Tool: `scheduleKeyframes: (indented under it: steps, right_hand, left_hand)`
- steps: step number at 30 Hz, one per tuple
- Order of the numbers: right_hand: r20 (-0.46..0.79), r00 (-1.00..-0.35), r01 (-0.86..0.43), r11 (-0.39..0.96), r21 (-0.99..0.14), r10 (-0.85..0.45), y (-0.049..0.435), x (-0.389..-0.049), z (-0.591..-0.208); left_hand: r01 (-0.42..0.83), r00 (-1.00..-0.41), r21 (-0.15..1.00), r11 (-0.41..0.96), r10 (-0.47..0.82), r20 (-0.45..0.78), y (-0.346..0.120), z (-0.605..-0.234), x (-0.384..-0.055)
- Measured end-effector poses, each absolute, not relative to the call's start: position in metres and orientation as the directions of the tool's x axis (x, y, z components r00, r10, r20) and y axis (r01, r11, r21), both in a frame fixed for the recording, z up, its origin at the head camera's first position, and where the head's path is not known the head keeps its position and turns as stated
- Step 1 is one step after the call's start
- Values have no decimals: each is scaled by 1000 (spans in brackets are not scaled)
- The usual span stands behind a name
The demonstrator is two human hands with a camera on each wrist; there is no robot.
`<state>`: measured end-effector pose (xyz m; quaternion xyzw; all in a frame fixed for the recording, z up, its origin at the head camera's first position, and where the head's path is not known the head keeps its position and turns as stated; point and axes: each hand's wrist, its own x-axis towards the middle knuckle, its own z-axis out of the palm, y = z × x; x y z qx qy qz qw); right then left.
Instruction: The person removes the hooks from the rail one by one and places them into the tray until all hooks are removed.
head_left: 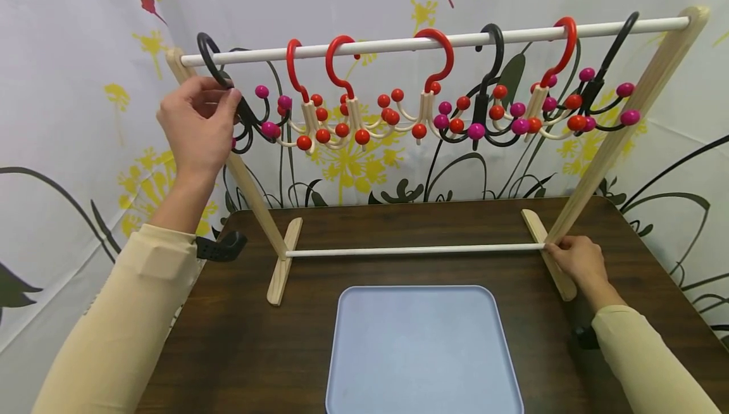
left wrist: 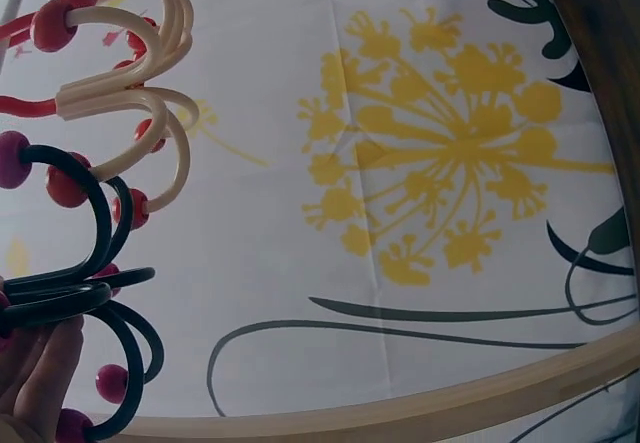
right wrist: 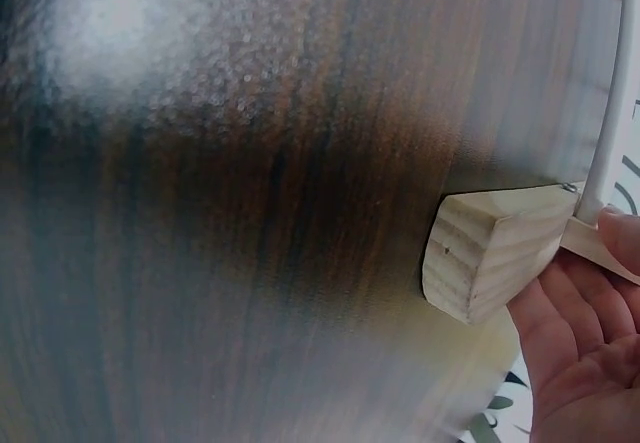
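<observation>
At the left end of the white top rail [head_left: 387,47], my left hand [head_left: 199,126] pinches a black hanger [head_left: 246,113] just below its hook. That hook loops over the rail. In the left wrist view, black curved prongs [left wrist: 50,308] with magenta balls stand by the fingertips. My right hand [head_left: 583,263] grips the bottom of the wooden rack's right post [head_left: 598,154], where it meets the foot [head_left: 560,280]. The right wrist view has the thumb by the white bar and the fingers beside the wooden foot [right wrist: 500,253]. Several red-hooked cream hangers [head_left: 427,107] and other black hangers [head_left: 480,110] hang along the rail.
A light blue tray [head_left: 421,351] lies on the dark wood table [head_left: 256,351] in front of the rack. The white lower bar [head_left: 416,250] joins both feet. Behind stands a white curtain [head_left: 68,85] with a floral print.
</observation>
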<state>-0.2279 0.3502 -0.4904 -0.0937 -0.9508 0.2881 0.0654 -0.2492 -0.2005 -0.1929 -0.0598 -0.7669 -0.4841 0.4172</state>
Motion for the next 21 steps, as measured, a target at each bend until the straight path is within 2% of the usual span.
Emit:
scheduleKeyframes:
  steps: [9,15,21]
  right_hand:
    - [70,-975,140,821,-554,213,350,-227,-490]
    - [75,-977,124,825,-551,197,352,-230,-492]
    - [72,-979,121,825,-551,192,354,-230,-492]
  left_hand:
    - [512,-630,693,508,-327,705,-216,-189,-262]
    - [541,-628,716,442,-354,693,-216,-179,-247]
    - [597,-602,692,405,-344,721,-217,-178,-235]
